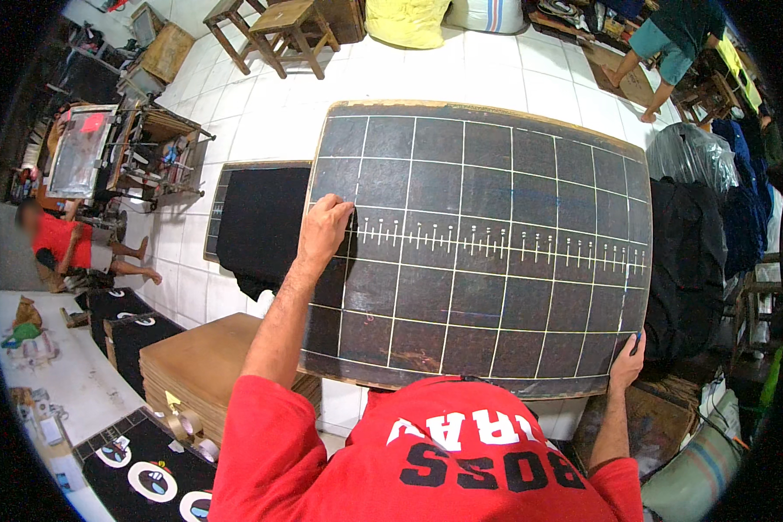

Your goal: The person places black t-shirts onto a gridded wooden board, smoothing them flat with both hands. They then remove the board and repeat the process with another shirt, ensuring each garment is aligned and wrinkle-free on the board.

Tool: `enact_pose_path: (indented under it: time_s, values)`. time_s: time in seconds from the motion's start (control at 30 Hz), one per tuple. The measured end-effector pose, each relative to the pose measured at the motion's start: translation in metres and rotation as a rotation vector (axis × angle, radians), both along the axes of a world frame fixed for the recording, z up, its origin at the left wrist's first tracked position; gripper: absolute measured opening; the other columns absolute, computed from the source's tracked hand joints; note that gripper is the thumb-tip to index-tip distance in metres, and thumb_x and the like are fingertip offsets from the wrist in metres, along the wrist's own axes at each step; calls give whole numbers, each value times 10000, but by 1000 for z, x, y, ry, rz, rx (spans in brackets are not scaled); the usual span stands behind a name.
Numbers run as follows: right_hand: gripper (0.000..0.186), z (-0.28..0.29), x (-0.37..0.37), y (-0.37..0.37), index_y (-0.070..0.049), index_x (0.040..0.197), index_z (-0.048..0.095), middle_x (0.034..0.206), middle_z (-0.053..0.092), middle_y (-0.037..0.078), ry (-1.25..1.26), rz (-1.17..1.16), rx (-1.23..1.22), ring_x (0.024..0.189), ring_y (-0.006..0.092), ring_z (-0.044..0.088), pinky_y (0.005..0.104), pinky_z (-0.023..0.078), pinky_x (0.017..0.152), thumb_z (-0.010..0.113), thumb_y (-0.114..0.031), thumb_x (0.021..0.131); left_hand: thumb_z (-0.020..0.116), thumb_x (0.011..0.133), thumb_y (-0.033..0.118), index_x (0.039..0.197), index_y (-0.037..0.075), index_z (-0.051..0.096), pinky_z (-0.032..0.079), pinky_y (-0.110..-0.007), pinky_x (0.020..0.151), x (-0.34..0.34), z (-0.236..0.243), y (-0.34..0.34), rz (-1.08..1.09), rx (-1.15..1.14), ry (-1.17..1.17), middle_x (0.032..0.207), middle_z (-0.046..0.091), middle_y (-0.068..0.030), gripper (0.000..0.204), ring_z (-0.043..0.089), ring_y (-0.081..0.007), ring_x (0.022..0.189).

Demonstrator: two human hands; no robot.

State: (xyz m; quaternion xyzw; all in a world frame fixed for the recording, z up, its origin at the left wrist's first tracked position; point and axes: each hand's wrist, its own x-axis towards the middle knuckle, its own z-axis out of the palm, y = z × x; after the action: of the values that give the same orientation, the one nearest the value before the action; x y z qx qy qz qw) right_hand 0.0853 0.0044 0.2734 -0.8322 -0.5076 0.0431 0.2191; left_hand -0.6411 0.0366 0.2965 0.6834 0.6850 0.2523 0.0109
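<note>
A large dark board (487,187) with a pale painted grid and a row of short tick marks lies before me. My left hand (324,228) is closed in a pinch over its left part, beside the start of the tick row. What its fingertips hold is hidden; a very dark strip (329,296) runs below them, and I cannot tell whether it is cloth or shadow. At the board's lower right corner my right hand (626,361) is closed, with a small dark thing (636,344) at its fingers that I cannot make out.
Black cloth (261,222) lies on another board at left; more black fabric (685,270) hangs at right. A stack of brown boards (202,352) stands near my left arm. Wooden stools (291,36) stand beyond. One person (65,239) sits at left; another (670,43) stands far right.
</note>
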Motion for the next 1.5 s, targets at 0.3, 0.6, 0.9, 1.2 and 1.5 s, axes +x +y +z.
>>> enact_pose_path:
  time_s: [0.3,0.6,0.9,1.2,1.5]
  values:
    - [468,-2,2,0,-137,1512,592,1296,733,219,5,4,-10,1168,430,703,467,533,948,535,-379,1115,739,935,68,1035,32,765,596,-418,776,-4,-4,2,-55,43,47,978,704,-123,109,717,-325,895]
    - [460,-8,8,-1,-158,1508,597,1288,733,227,-8,6,-2,1151,439,707,479,540,936,539,-385,1112,726,919,45,999,37,715,574,-410,812,0,-7,3,-58,98,69,932,658,-105,81,688,-302,916]
    - [464,-5,6,-1,-164,1506,603,1260,741,232,-4,-22,-21,1128,443,713,484,546,915,536,-398,1110,699,941,52,956,28,687,580,-416,791,0,-9,7,-29,70,75,927,651,-118,31,695,-314,909]
    - [472,-6,6,-1,-172,1512,598,1272,739,226,-19,-12,-3,1132,444,712,491,545,911,541,-406,1106,685,966,56,943,9,681,588,-422,764,-1,-9,10,-33,60,53,937,659,-128,53,707,-326,880]
    - [485,-2,2,-2,-173,1521,594,1266,745,221,39,-28,-19,1132,436,716,483,545,915,538,-418,1105,663,960,32,972,17,698,602,-419,776,3,-4,13,-11,33,77,958,661,-123,40,716,-328,889]
